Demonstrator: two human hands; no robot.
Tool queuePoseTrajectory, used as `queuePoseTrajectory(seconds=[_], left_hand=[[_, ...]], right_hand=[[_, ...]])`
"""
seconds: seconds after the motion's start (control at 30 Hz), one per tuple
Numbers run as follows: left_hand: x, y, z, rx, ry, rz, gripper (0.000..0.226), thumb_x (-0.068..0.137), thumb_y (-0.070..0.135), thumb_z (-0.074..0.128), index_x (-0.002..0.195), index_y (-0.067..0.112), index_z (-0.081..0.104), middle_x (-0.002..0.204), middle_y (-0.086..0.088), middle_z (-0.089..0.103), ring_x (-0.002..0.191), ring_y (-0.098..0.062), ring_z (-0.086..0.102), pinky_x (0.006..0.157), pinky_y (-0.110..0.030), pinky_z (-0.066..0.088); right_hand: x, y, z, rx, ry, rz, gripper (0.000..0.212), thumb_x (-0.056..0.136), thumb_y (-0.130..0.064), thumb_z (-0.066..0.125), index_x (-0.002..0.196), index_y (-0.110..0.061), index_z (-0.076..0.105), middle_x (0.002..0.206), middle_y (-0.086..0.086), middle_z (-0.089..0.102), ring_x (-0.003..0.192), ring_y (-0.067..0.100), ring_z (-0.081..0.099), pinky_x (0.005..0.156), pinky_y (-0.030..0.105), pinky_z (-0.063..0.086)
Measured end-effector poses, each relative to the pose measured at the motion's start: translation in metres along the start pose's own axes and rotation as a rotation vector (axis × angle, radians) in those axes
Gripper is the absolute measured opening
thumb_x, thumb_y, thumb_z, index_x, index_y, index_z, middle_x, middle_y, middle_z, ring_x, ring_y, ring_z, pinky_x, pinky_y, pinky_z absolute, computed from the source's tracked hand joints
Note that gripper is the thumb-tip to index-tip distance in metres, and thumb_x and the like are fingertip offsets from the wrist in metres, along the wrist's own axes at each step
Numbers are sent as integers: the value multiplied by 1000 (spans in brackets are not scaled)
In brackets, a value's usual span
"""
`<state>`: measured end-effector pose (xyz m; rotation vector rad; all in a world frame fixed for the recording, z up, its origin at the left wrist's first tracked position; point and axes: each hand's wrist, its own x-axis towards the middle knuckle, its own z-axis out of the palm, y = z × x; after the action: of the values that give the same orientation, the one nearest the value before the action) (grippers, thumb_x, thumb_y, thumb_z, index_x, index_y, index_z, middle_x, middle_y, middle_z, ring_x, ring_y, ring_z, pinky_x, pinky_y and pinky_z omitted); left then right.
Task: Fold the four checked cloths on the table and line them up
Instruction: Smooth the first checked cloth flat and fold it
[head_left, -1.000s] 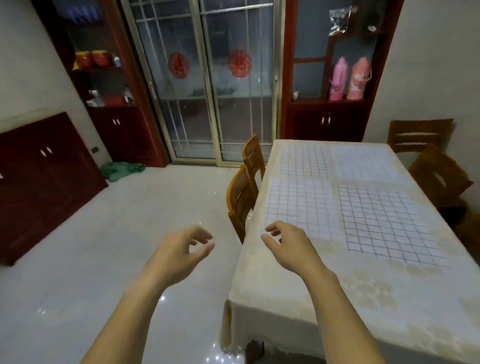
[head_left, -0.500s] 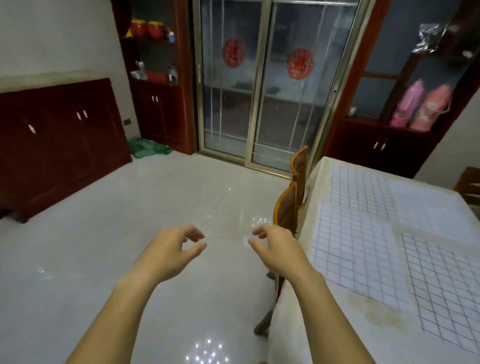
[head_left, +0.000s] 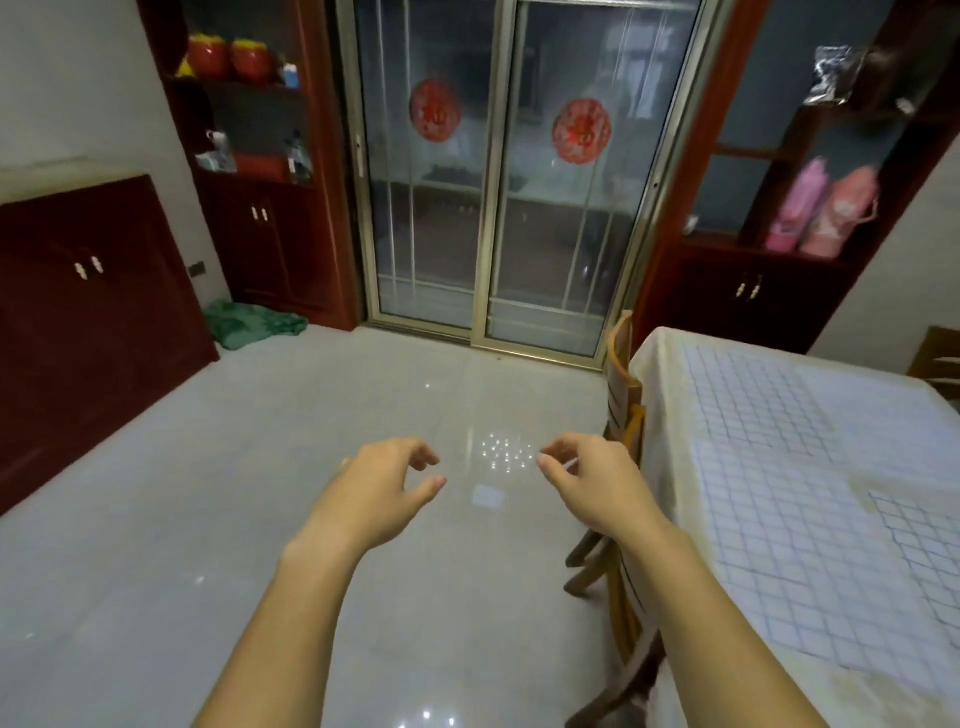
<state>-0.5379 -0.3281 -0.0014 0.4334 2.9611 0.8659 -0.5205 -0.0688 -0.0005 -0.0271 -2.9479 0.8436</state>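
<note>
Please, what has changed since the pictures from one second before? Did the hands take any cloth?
The view swung left, so the table now sits at the right edge. The right hand, earlier over the table's corner, is now over the floor, like the left hand. Nothing was taken or let go: both hands stay empty, fingers loosely curled, and the checked cloths still lie flat.
</note>
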Motion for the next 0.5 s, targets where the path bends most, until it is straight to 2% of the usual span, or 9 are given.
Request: queuePoseTrajectory(seconds=[0.17,0.27,0.3,0.4,0.5], left_hand=[[71,-7,7,-2,-39,106,28,95,46,61,120,32,63,119,13,64,117,-9,57,105,-39,44],[115,-30,5,24,-61,109,29,95,48,61,119,33,64,118,15,64,115,-6,57,104,-37,45],[132,-40,3,35,-62,104,29,94,49,61,120,34,64,118,16,64,115,-5,57,102,-35,45],[189,-64,-9,94,-74,77,29,93,50,62,118,35,65,115,16,64,112,-5,57,98,-31,47],[260,-73,-40,160,-110,41,30,93,50,63,118,33,65,113,14,66,110,-9,60,93,-33,49]], right_hand=[[59,12,0,36,111,74,25,98,-44,55,114,-28,67,98,-14,69,85,2,65,77,31,60],[104,10,19,86,143,71,20,99,-38,56,110,-26,67,95,-11,68,83,1,63,71,20,53],[123,9,27,94,138,68,19,100,-38,56,109,-26,67,95,-10,68,83,2,63,71,20,53],[193,4,53,108,124,46,21,98,-41,56,106,-27,69,97,-9,71,87,10,65,77,36,58],[268,-5,56,169,82,35,20,95,-42,58,101,-28,71,94,-10,71,88,12,66,80,37,57]])
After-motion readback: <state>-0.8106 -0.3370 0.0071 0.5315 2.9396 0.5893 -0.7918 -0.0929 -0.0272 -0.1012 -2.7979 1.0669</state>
